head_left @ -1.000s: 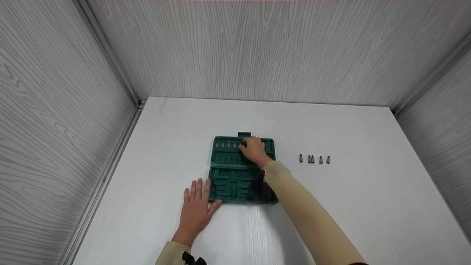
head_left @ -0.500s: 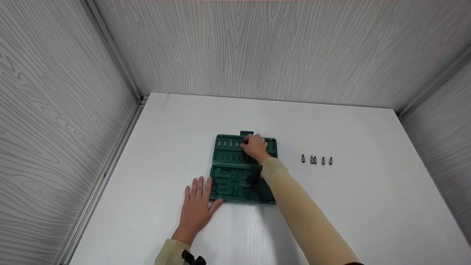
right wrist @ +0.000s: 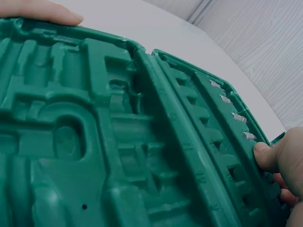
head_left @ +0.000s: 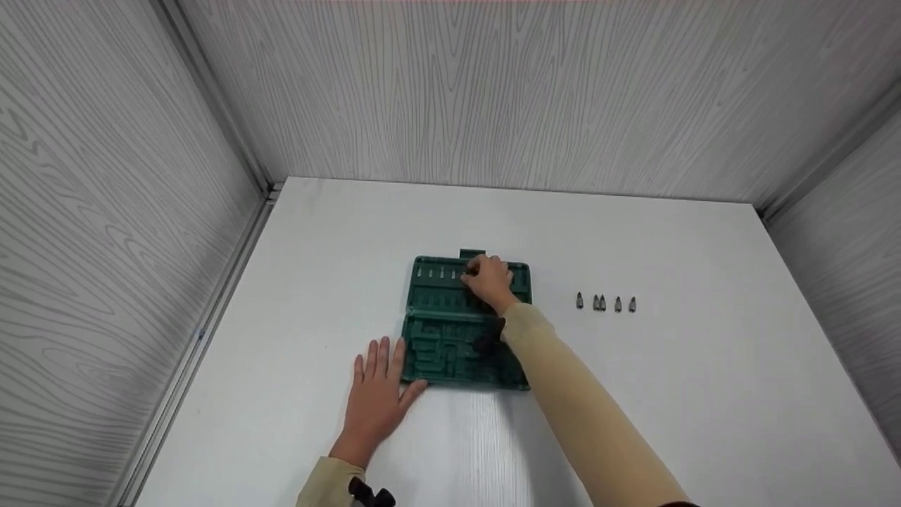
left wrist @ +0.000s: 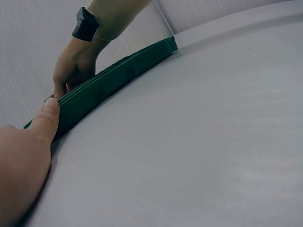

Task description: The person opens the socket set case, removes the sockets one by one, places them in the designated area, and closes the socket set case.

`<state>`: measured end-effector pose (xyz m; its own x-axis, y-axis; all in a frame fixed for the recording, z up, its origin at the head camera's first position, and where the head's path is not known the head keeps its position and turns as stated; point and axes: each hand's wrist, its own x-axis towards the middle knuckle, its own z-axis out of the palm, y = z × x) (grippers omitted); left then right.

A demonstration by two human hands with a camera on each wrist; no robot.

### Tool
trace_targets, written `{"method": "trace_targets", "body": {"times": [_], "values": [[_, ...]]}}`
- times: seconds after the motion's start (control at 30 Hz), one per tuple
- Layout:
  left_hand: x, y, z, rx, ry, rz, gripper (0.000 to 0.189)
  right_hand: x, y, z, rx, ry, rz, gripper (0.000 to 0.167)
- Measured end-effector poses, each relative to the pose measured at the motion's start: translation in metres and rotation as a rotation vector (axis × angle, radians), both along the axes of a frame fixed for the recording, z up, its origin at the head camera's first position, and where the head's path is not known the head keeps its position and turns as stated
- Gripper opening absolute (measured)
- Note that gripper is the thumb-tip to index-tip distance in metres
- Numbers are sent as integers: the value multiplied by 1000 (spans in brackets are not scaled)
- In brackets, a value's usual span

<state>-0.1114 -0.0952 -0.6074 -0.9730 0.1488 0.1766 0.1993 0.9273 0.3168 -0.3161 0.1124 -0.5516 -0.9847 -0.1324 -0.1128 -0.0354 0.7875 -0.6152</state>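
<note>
A green plastic tool case (head_left: 436,352) lies unfolded on the white table, with moulded recesses in both halves. In its far half, several small silver bits (right wrist: 237,117) sit in a row of slots. My right hand (head_left: 489,280) reaches over this half, thumb and fingers curled at the row beside the last visible bit. A dark bit seems pinched there, mostly hidden by the fingers. My left hand (head_left: 376,405) lies with straight fingers at the case's near left corner; its thumb (left wrist: 47,113) touches the case edge. Several dark screwdriver bits (head_left: 618,304) stand right of the case.
The white table (head_left: 704,394) spreads around the case. Grey wood-grain panels (head_left: 450,91) rise behind it and on both sides. A black wrist device (head_left: 369,493) sits at the left sleeve.
The view shifted slightly at first. My right hand stays at the same slot of the case, with only small finger movement. My left hand has kept its place.
</note>
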Motion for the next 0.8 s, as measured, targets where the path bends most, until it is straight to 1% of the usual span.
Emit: {"method": "trace_targets", "body": {"times": [0.17,0.4,0.8], "values": [[0,-1,0,-4,-4,0,80,1,-1,0,14,21,6,29],[-2,0,0,-9,3,4,81,1,-1,0,-13,46,-6,26],[0,1,2,4,8,-2,80,3,0,-4,-52,93,-22,22]]}}
